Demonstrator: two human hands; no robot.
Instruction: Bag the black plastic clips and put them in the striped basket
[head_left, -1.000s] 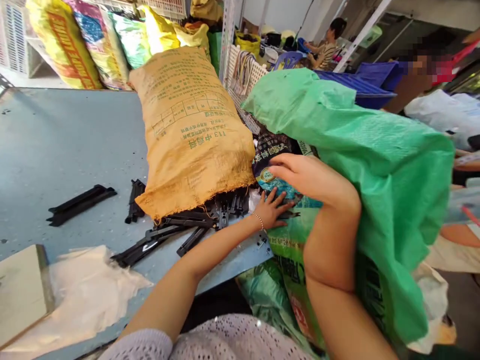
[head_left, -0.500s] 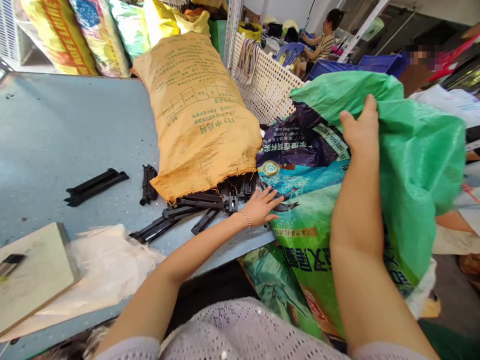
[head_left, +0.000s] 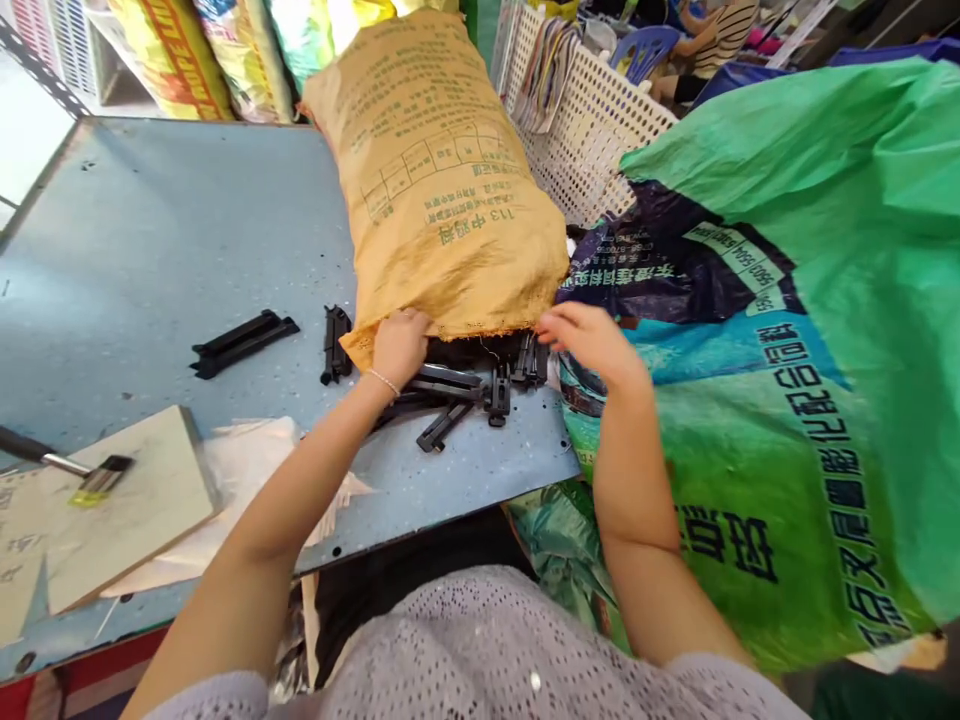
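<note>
A full orange woven sack (head_left: 457, 180) lies on the blue table, its open mouth facing me. My left hand (head_left: 403, 347) is closed on the left side of the mouth's edge. At the right corner of that edge, my right hand (head_left: 589, 340) pinches the sack's rim between thumb and fingers. Black plastic parts (head_left: 450, 385), long and narrow, spill out of the mouth onto the table. Beside my right arm spreads a large green printed bag (head_left: 720, 430), which neither hand holds.
Two black parts (head_left: 244, 343) lie apart on the blue table (head_left: 172, 230). A brush (head_left: 101, 480) rests on a board (head_left: 142, 510) at the left, near white sheets (head_left: 251, 460). Behind the green bag stands a white perforated basket (head_left: 592, 130). A seated person (head_left: 720, 40) is farther back.
My right hand has let go of the green bag and moved left to the sack's mouth. My left hand has moved left from beside the green bag and taken the sack's edge.
</note>
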